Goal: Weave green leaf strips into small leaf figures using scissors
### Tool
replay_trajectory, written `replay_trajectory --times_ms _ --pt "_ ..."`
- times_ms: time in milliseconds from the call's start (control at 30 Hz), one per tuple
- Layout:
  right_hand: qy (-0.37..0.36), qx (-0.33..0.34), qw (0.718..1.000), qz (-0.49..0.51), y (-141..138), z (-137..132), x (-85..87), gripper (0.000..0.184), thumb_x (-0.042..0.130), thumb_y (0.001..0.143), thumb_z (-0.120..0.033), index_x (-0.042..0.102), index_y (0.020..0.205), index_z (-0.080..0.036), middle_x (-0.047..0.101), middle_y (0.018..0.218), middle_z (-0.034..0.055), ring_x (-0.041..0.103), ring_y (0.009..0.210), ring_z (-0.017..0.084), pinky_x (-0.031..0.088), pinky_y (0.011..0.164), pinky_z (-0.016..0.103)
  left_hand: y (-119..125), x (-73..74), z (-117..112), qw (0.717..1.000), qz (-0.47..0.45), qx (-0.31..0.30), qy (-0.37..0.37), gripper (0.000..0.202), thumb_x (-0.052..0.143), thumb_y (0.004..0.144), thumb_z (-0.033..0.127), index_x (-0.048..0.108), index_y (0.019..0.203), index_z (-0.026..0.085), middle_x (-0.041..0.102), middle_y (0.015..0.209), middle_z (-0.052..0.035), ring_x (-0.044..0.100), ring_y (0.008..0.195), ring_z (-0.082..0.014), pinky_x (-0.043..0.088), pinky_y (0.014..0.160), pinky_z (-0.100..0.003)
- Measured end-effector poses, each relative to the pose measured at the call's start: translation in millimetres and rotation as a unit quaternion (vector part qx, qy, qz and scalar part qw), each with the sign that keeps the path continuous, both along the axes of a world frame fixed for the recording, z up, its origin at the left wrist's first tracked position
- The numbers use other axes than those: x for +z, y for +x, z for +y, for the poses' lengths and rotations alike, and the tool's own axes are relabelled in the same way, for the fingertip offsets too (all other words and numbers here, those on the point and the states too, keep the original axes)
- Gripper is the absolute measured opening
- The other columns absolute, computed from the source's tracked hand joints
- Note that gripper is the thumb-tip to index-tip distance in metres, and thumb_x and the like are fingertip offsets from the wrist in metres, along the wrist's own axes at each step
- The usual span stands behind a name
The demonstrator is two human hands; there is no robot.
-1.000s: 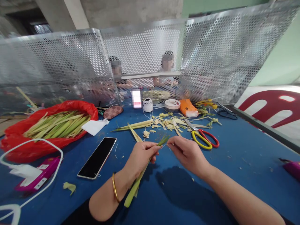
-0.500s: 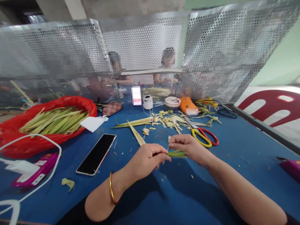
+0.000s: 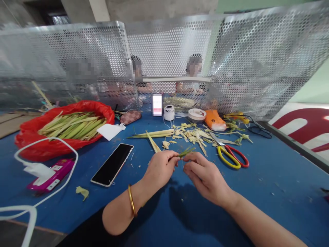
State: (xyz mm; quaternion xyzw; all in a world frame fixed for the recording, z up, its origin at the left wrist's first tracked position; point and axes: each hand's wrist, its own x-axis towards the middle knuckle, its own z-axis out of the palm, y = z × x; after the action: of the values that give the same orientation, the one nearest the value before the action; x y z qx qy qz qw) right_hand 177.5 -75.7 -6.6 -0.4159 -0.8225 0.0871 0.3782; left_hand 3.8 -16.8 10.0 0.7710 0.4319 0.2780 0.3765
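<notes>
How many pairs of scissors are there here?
1: the red-and-yellow-handled scissors, on the blue table beyond the right hand, pointing into the leaf scraps. Any under the scraps would be hidden.

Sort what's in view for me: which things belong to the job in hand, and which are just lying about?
Likely the job:
green strip in the left hand
thread by the right hand
leaves in the red bag
scissors
white spool

Seemingly just lying about:
flat phone
pouch
orange pack
power strip
</notes>
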Motion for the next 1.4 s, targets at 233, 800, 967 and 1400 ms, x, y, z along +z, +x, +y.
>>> replay_trajectory --times_ms 233,800,967,1400 --pt "-0.012 0.067 0.996 0.056 -6.7 1.3 -0.6 0.018 0.039 0.093 -0.008 0.052 0.093 -0.020 0.058 0.097 0.0087 0.057 0.089 0.018 0.049 0.077 0.030 3.8 -2.4 -2.1 0.999 -0.016 0.020 0.019 0.017 0.050 0.083 0.022 0.066 0.088 0.020 0.063 0.065 0.0022 0.058 0.058 -0.0134 0.042 0.060 -0.024" --pt "-0.029 0.085 0.994 0.063 -11.2 -7.4 7.2 0.018 0.038 0.091 -0.007 0.049 0.088 -0.020 0.057 0.088 0.0082 0.052 0.080 0.019 0.046 0.071 0.031 3.0 -0.8 -3.3 0.991 0.084 0.001 0.107 0.016 0.050 0.084 0.020 0.064 0.079 0.022 0.069 0.076 -0.0003 0.060 0.071 -0.0161 0.037 0.064 -0.025" --pt "-0.077 -0.008 0.979 0.187 2.1 -0.2 13.1 0.022 0.044 0.094 -0.016 0.052 0.074 -0.020 0.058 0.080 0.0046 0.056 0.086 0.018 0.045 0.076 0.031 2.7 -2.3 -4.3 0.981 0.112 -0.100 0.124 0.018 0.050 0.085 0.019 0.068 0.082 0.020 0.071 0.082 -0.0028 0.062 0.077 -0.0176 0.039 0.070 -0.026" --pt "-0.324 -0.093 0.908 0.251 12.3 23.7 -6.2 0.026 0.055 0.083 -0.036 0.051 0.063 -0.019 0.044 0.051 -0.0058 0.041 0.046 0.010 0.032 0.046 0.023 0.6 17.6 -3.7 0.968 -0.117 -0.124 -0.185 0.006 0.058 0.079 0.020 0.064 0.079 0.016 0.060 0.063 0.0029 0.051 0.056 -0.0085 0.043 0.057 -0.021"
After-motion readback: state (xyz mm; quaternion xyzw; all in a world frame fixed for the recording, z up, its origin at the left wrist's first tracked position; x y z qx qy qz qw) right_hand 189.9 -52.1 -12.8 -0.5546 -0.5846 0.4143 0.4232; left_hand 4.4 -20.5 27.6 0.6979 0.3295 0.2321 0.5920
